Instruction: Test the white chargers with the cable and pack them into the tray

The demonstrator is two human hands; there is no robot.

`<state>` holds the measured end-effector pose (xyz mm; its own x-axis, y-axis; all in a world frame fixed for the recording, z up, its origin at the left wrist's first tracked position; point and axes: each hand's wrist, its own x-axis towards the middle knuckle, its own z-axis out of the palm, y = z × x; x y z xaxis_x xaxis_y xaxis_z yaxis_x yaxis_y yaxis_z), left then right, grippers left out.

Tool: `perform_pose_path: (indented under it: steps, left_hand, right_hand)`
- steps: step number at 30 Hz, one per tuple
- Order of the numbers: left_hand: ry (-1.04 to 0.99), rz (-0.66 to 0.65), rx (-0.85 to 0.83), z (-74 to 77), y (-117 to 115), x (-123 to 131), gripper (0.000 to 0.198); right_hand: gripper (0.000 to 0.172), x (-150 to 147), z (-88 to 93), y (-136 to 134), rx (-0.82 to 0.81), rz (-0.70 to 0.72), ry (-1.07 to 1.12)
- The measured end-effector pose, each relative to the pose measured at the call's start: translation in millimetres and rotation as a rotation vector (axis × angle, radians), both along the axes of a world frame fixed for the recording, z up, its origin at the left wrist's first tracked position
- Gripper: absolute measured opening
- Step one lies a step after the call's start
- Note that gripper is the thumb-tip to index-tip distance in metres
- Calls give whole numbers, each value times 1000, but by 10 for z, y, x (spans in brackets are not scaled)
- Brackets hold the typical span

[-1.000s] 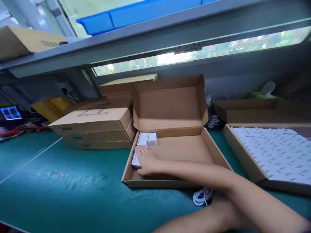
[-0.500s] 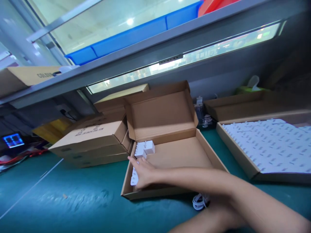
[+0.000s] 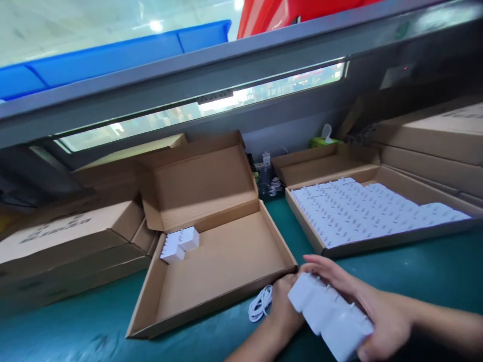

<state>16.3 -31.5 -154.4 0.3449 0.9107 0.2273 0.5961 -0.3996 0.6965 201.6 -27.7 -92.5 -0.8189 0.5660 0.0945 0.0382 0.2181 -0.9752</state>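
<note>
hands (image 3: 388, 322) holding plugs (image 3: 328, 314) beside carton edge (image 3: 264, 282)

Your left hand (image 3: 286, 307) and right hand (image 3: 388, 322) are bare, with slim fingers (image 3: 324, 265) and short nails. Your left forearm (image 3: 256, 343) and right forearm (image 3: 449, 322) are bare too, running out of view at the frame's edges.

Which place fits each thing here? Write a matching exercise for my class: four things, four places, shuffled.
Things
1. row of white plugs
2. cluster of white plugs
3. coiled white cable
4. blue bin

Places
A. on the grey shelf
B. on the green mat
C. between the left hand and the right hand
D. in a corner of the cardboard box

Pairs
1-C
2-D
3-B
4-A
</note>
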Motion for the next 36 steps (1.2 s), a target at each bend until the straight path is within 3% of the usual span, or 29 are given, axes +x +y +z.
perform_pose_path:
  steps: [4, 8, 14, 20, 26, 31, 36]
  left_hand:
    - [63, 47, 18, 28, 22, 9, 23]
    - [102, 40, 43, 58, 16, 17, 25]
    - [121, -13, 87, 86, 23, 18, 24]
    - [126, -76, 115, 121, 40, 34, 23]
    - [140, -82, 159, 151, 6, 220, 24]
    - [132, -97, 159, 116, 0, 391, 25]
    - [132, -132, 164, 59, -7, 397, 24]
  right_hand:
    - [103, 450, -478, -117, 71, -229, -212]
    - [97, 745, -650, -90, 219, -300, -314]
    - [92, 984, -419, -28, 323, -251, -475]
    - [100, 802, -113, -19, 499, -164, -548]
    - [89, 519, -136, 33, 680, -163, -597]
    - [78, 512, -191, 47, 719, -222, -590]
    - [75, 527, -190, 39, 712, -226, -588]
